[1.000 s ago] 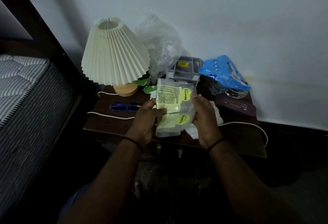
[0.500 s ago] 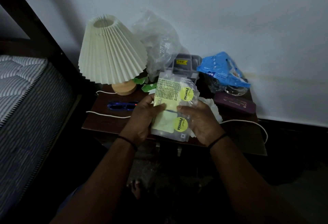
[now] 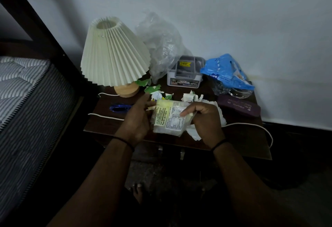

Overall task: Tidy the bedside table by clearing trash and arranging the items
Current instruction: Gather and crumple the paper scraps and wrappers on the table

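A: Both hands are on the clear food packet (image 3: 169, 118), held just above the near middle of the bench (image 3: 239, 137). The left hand (image 3: 136, 119) grasps its left edge, the right hand (image 3: 206, 119) has fingers curled over its right side. Each grip is clenched on the packet.

B: What could go wrong from here?

A: The packet is thin and slippery. If it is being folded or crushed, it may spring open and drop onto the white tissue (image 3: 217, 117) lying under the right hand, or to the floor.

B: And the rest of the trash?

A: Torn paper scraps (image 3: 188, 97) lie just beyond the hands. A careless sweep would likely scatter them, or push them behind the lamp (image 3: 115, 54) at far left.

B: Anything fragile?

A: The white cord (image 3: 251, 125) runs along the near edge. A wrist catching it could tug the lamp. The blue wipes pack (image 3: 226, 72) at far right rests on something glassy, so pulling it could tip that.
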